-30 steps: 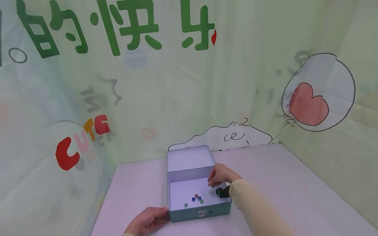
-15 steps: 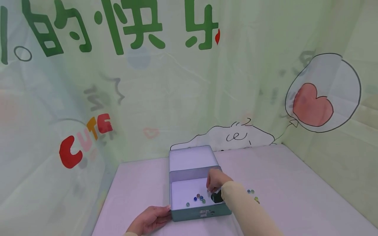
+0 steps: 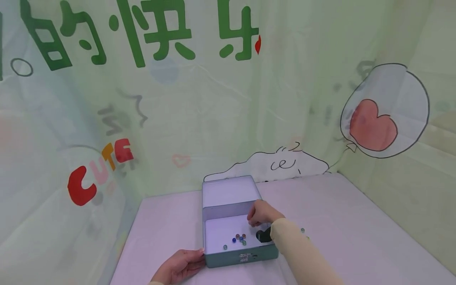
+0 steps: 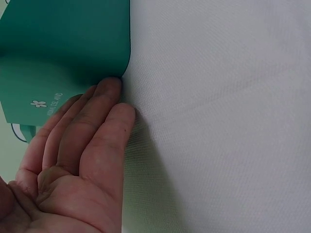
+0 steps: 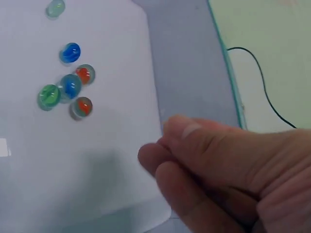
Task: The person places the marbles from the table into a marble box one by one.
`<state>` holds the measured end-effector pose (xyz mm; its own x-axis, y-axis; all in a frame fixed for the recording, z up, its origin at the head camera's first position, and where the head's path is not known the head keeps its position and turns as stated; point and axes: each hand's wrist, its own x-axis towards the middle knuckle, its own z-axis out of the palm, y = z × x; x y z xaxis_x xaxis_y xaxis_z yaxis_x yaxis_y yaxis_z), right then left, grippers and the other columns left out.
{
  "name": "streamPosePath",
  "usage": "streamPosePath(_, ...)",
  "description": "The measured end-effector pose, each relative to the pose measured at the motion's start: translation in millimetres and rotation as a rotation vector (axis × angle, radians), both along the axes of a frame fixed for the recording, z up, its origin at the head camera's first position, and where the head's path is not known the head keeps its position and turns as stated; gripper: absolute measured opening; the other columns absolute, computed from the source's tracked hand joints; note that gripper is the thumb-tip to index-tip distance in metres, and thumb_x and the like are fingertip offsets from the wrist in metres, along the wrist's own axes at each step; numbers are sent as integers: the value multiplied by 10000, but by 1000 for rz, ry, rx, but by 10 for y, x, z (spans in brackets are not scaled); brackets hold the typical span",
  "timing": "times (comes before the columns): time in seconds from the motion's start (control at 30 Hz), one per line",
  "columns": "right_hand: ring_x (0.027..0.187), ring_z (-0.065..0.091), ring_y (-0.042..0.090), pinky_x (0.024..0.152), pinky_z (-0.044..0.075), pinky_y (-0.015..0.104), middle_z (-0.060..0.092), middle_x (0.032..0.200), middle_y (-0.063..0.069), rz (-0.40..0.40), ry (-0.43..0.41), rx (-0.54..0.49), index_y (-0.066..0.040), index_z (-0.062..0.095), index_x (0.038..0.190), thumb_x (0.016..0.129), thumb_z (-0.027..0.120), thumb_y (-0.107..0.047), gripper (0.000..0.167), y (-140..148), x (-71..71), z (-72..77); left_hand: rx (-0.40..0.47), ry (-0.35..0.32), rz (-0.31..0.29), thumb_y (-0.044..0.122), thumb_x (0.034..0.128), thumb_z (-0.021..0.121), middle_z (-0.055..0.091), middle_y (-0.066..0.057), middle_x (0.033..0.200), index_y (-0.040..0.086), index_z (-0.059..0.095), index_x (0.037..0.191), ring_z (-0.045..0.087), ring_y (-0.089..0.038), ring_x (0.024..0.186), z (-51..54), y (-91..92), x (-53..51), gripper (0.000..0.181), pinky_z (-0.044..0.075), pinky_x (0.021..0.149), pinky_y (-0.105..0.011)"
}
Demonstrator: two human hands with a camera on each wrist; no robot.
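I count six glass marbles on the white floor of the teal box, ahead and to the right of the left hand and on the near-left side of the right hand. Four sit in a tight cluster: one blue, one green and two with orange streaks. A deep blue marble lies just beside them, and a pale green marble sits apart, the one I see closest to the left hand.

The right hand hangs over the box, thumb and fingertips curled in together, and I can make out no marble between them. The left hand has its fingers nearly straight, touching the teal box at its near-left corner, where the wrist camera shows me small white lettering beside the fingertips. The two hands are well apart, with the marbles between them.

Beyond the right hand the lid is folded back. Under the right wrist I get a dark rounded device. To the right of that forearm's cream sleeve lie a loose marble and something small and green, mostly hidden. Pale cloth spreads around both hands, and past them rises a printed curtain
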<state>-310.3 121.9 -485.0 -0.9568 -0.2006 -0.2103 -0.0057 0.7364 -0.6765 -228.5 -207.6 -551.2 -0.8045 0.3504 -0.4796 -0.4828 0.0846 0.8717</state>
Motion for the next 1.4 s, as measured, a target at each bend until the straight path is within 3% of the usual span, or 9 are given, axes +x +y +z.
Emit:
streamPosePath(0.13,780,710,174,764,647,352,752,858,50,31,7,-164,-21,774,977,874,786,-37,104,246,11,64,-18,-7,1,278,971,721,696,-254,1267,-133,610,1305,713,-287,1165,-7,2,3,542,578,1023,-433)
streamPosePath(0.27,917,741,242,850,650,393,774,1006,112,23,34,-271,5,753,1098,920,766,-119,217,732,101,142,-19,3,-7,262,983,706,694,-257,1268,-136,611,1302,709,-297,1173,22,-2,24,518,575,1027,-435)
streamPosePath(0.47,1017,734,272,903,637,403,741,1143,209,-94,81,-254,76,680,1212,957,728,-143,340,1500,273,197,-17,31,-22,242,1004,677,665,-280,1301,-139,592,1319,674,-351,1224,56,-27,20,502,539,1072,-484)
streamPosePath(0.6,1030,731,306,897,639,390,739,1141,221,-170,80,-244,91,664,1222,960,723,-127,347,1753,291,130,-18,23,-18,268,982,708,666,-273,1305,-131,594,1323,678,-341,1221,36,-53,-4,537,545,1065,-476)
streamPosePath(0.73,1023,726,323,880,642,381,749,1090,179,-214,57,-195,88,662,1220,955,724,-108,335,1829,279,-31,-15,5,-9,273,975,717,670,-268,1302,-129,593,1325,695,-316,1198,13,-58,-19,547,558,1051,-455)
streamPosePath(0.9,890,696,221,816,637,376,737,1006,117,-230,11,-83,82,688,1158,931,726,-53,266,1878,347,-271,-21,-19,-7,269,976,715,685,-257,1282,-127,600,1318,704,-305,1182,33,-27,-3,536,557,1052,-452)
streamPosePath(1.07,817,652,166,746,609,335,725,962,94,-231,0,-35,53,724,1065,888,745,-19,192,1890,378,-470,-12,-27,-15,255,989,698,676,-261,1293,-133,589,1327,688,-321,1209,41,-28,9,526,547,1063,-451)
streamPosePath(1.27,817,633,177,749,604,350,718,943,73,-192,26,40,17,736,1011,858,757,3,155,1787,294,-523,-20,-23,-5,249,989,699,699,-243,1261,-123,611,1308,721,-261,1149,41,-35,8,498,582,1014,-410)
streamPosePath(1.4,801,610,196,754,597,384,696,881,58,-134,60,181,-29,740,932,837,781,6,110,1665,234,-524,-20,-23,-6,250,986,704,701,-241,1257,-123,614,1303,725,-243,1137,37,-48,7,499,582,1013,-412)
